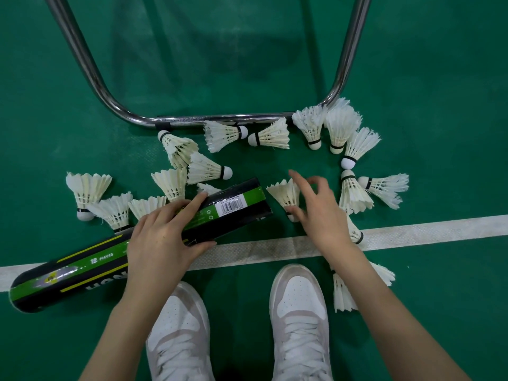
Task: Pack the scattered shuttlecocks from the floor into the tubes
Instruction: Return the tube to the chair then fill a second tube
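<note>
Badminton court: green sport flooring (412, 64), white boundary line (412, 229), scattered shuttlecocks (225, 133).

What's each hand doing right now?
Left hand: grips the tube.
Right hand: open, fingers spread over a shuttlecock, nothing held.
</note>
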Tool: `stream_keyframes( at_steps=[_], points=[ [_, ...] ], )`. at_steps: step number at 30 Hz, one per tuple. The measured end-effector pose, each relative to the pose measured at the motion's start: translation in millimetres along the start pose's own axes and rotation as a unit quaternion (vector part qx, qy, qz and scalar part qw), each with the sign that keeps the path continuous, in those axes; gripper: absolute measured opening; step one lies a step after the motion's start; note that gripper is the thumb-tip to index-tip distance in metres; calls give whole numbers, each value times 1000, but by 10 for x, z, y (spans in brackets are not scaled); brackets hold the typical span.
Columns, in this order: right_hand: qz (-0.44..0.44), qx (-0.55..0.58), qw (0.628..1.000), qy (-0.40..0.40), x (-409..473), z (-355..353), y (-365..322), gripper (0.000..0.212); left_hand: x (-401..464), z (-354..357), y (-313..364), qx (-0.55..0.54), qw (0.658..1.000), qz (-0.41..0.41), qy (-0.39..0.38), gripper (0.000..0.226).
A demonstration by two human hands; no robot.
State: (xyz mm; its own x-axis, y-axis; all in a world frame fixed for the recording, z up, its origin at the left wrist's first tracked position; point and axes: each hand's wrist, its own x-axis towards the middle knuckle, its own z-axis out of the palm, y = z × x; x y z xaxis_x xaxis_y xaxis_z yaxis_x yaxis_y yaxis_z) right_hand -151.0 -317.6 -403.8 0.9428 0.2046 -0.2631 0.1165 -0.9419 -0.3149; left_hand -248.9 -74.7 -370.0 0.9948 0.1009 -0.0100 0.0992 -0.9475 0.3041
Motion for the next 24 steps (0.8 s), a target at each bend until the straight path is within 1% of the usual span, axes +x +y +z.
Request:
stream_keyframes(
  at_steps=[2, 4, 5, 8, 10, 12, 15, 17, 22, 23, 24],
  points=[
    [-15, 28, 999, 41, 47, -24, 25, 49, 1, 15, 9, -1, 1000, 6, -1, 86],
    [-31, 61, 996, 61, 114, -67, 65, 39, 3, 23, 11, -2, 1000, 5, -1, 86],
    [-26, 73, 995, 61, 145, -108, 73, 36, 3, 27, 14, -1, 1000, 5, -2, 86],
    [31, 142, 989, 25, 158, -249, 45, 26, 10, 26, 25, -1, 1000, 4, 1, 85],
    [37, 193, 980, 37, 111, -310, 17, 21, 15, 27, 28, 2, 1000, 3, -2, 85],
    [38, 263, 961, 76, 40, -382, -34, 20, 16, 27, 29, 2, 1000, 2, -2, 85],
    [48, 405, 907, 102, -93, -457, -178, 19, 14, 19, 51, 3, 1000, 5, 5, 86],
    [52, 457, 884, 81, -171, -432, -330, 20, 15, 18, 78, 0, 1000, 7, 11, 86],
    [46, 504, 863, -2, -326, -303, -624, 8, 28, 22, 138, -5, 1000, 1, 18, 85],
    [43, 509, 859, -16, -353, -300, -664, 9, 30, 13, 140, -7, 1000, -2, 19, 85],
    [38, 503, 863, -22, -371, -291, -681, 19, 36, 6, 143, -9, 1000, -4, 20, 85]
  ],
)
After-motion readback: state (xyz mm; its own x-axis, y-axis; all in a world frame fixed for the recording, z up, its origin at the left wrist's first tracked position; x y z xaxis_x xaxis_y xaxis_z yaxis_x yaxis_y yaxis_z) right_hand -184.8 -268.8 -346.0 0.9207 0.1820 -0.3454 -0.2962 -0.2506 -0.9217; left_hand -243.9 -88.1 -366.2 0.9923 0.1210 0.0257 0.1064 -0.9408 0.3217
